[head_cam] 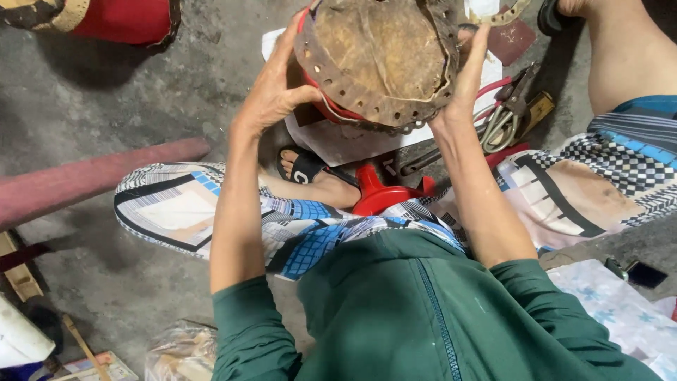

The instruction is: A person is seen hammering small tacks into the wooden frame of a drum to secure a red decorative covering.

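Head view: the drum sits gripped between left hand and right hand.

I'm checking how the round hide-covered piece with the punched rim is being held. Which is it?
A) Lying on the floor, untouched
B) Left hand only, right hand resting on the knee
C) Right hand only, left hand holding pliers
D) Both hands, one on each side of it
D: the left hand grips the left edge of the round hide piece and the right hand presses against its right edge, holding it up off the concrete floor.
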